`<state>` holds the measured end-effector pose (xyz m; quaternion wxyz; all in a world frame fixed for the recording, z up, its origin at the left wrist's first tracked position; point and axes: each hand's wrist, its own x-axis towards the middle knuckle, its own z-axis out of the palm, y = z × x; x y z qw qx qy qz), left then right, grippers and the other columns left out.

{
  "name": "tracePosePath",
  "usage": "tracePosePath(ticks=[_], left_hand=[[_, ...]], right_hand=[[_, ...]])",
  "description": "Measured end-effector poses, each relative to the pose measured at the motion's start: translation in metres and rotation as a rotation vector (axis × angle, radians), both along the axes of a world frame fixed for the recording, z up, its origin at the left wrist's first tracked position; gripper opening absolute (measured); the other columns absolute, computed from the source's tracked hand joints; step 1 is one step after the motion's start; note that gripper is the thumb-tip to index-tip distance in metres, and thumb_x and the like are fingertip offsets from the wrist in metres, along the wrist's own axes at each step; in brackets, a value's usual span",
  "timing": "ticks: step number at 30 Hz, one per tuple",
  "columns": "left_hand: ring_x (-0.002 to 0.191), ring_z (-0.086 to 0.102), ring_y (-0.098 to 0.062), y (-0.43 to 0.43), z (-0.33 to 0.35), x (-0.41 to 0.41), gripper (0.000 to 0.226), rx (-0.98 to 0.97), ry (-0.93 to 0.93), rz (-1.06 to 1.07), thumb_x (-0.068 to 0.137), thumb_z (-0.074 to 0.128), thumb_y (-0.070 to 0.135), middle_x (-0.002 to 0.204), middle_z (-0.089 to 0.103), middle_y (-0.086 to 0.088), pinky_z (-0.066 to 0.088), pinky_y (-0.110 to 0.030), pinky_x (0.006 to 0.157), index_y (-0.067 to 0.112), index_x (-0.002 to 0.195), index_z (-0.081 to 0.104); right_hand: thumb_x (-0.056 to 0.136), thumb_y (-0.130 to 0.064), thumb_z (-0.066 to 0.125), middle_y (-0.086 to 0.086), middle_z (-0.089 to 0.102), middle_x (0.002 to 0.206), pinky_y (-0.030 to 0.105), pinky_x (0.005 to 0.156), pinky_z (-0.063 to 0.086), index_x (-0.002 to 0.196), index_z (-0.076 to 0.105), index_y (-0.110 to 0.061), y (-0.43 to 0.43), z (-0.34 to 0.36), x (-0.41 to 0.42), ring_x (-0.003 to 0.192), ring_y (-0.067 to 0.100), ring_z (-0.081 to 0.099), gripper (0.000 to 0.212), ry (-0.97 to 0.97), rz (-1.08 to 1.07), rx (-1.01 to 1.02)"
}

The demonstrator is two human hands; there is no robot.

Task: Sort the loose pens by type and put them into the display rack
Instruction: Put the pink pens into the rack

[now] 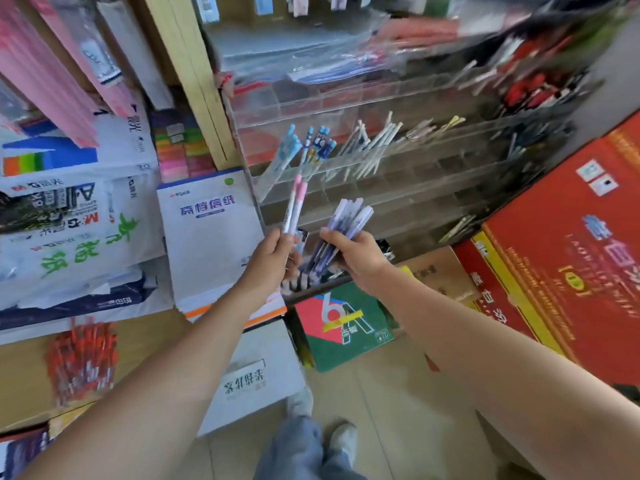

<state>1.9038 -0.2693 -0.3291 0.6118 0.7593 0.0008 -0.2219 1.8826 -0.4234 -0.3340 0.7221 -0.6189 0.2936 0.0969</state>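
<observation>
head view. the left hand [277, 252] is raised in front of the display rack [415, 188], its fingers and thumb curled round the lower ends of the pink-capped pens [296, 206]. there seem to be two, standing almost upright with caps up, their tips level with the near left corner of the rack. the right hand [356, 258], just to the right and apart from the left hand, grips a thick bundle of lavender pens [346, 225] in a closed fist. the bundle tilts up and to the right, caps toward the rack, and its lower ends stick out below the fist.

the rack is clear plastic, stepped in tiers and divided into compartments, and stands on the far side of both hands. one of its left compartments holds blue-capped pens [287, 147]. the next to the right holds blue patterned pens [320, 143], and further right stand white pens [377, 140]. the pens in the far right tiers are too blurred to tell apart.

left of the rack stand a wooden post [194, 81], a white writing pad [207, 220] and stacked paper reams [69, 220]. a packet of red pens [81, 362] lies on the near left shelf. a green box [346, 327] sits below the hands, and a red carton [571, 244] fills the right.
</observation>
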Motion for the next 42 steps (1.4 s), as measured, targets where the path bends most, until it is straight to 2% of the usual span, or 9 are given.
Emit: tracePosePath(ticks=[5, 10, 14, 20, 23, 26, 35, 38, 42], left_hand=[[0.048, 0.043, -0.012, -0.052, 0.006, 0.027, 0.025, 0.008, -0.046, -0.075, 0.105, 0.032, 0.023, 0.064, 0.049, 0.000, 0.038, -0.019, 0.046, 0.019, 0.087, 0.049], [0.051, 0.042, -0.012, -0.069, -0.002, 0.058, 0.022, -0.003, -0.050, -0.095, 0.105, 0.031, 0.023, 0.069, 0.048, -0.003, 0.039, -0.020, 0.048, 0.016, 0.093, 0.048], [0.050, 0.043, -0.009, -0.060, -0.015, 0.072, 0.021, 0.010, -0.063, -0.086, 0.104, 0.032, 0.021, 0.067, 0.048, -0.002, 0.040, -0.017, 0.049, 0.014, 0.100, 0.051], [0.050, 0.041, -0.009, -0.034, -0.033, 0.078, 0.022, 0.038, -0.057, -0.020, 0.104, 0.033, 0.022, 0.063, 0.047, 0.001, 0.038, -0.021, 0.054, 0.013, 0.101, 0.053], [0.053, 0.040, -0.013, -0.019, -0.038, 0.077, 0.022, 0.023, -0.041, 0.024, 0.104, 0.034, 0.020, 0.065, 0.047, -0.001, 0.039, -0.026, 0.056, 0.009, 0.100, 0.053], [0.051, 0.042, -0.011, -0.005, -0.040, 0.070, 0.022, 0.023, -0.055, 0.080, 0.104, 0.034, 0.016, 0.067, 0.049, -0.004, 0.039, -0.019, 0.053, 0.008, 0.098, 0.053], [0.054, 0.043, -0.013, 0.030, -0.051, 0.051, 0.022, -0.014, -0.013, 0.226, 0.104, 0.036, 0.018, 0.069, 0.052, -0.008, 0.039, -0.024, 0.055, 0.012, 0.095, 0.055], [0.052, 0.044, -0.011, 0.043, -0.056, 0.051, 0.022, -0.024, -0.001, 0.245, 0.104, 0.036, 0.017, 0.068, 0.053, -0.007, 0.039, -0.025, 0.056, 0.014, 0.093, 0.055], [0.051, 0.046, -0.009, 0.054, -0.061, 0.050, 0.021, -0.021, 0.002, 0.232, 0.104, 0.036, 0.018, 0.065, 0.055, -0.002, 0.040, -0.027, 0.057, 0.011, 0.096, 0.055]], right_hand=[[0.070, -0.037, 0.080, 0.013, 0.067, 0.080, 0.050, 0.086, 0.052, 0.078, 0.068, -0.011, -0.050, -0.002, 0.018, 0.079, 0.031, 0.060, 0.029, 0.007, -0.153, -0.009], [0.084, -0.020, 0.073, 0.013, 0.067, 0.085, 0.054, 0.086, 0.052, 0.082, 0.066, -0.010, -0.077, 0.000, 0.046, 0.082, 0.032, 0.062, 0.013, -0.013, -0.249, 0.007], [0.085, -0.018, 0.072, 0.003, 0.067, 0.078, 0.029, 0.064, 0.056, 0.082, 0.064, -0.012, -0.080, -0.006, 0.072, 0.070, 0.018, 0.065, 0.010, -0.010, -0.322, 0.017], [0.079, -0.026, 0.077, 0.004, 0.070, 0.077, 0.043, 0.084, 0.055, 0.082, 0.067, -0.011, -0.057, -0.024, 0.105, 0.075, 0.024, 0.067, 0.019, 0.081, -0.247, -0.006], [0.081, -0.027, 0.076, 0.003, 0.068, 0.073, 0.036, 0.075, 0.054, 0.079, 0.065, -0.012, -0.042, -0.029, 0.117, 0.057, 0.014, 0.061, 0.019, 0.107, -0.194, -0.003], [0.081, -0.027, 0.076, 0.000, 0.066, 0.069, 0.028, 0.072, 0.051, 0.079, 0.064, -0.013, -0.028, -0.035, 0.123, 0.051, 0.009, 0.058, 0.019, 0.121, -0.184, -0.013], [0.076, -0.026, 0.080, -0.002, 0.066, 0.075, 0.021, 0.060, 0.051, 0.084, 0.064, -0.013, 0.009, -0.049, 0.132, 0.067, 0.013, 0.065, 0.022, 0.149, -0.206, -0.041], [0.077, -0.022, 0.080, -0.002, 0.065, 0.072, 0.032, 0.068, 0.059, 0.070, 0.062, -0.019, 0.024, -0.053, 0.138, 0.070, 0.017, 0.066, 0.019, 0.076, -0.157, -0.176], [0.073, -0.022, 0.082, 0.002, 0.068, 0.076, 0.043, 0.074, 0.060, 0.070, 0.063, -0.019, 0.037, -0.056, 0.140, 0.075, 0.022, 0.070, 0.020, 0.060, -0.149, -0.269]])
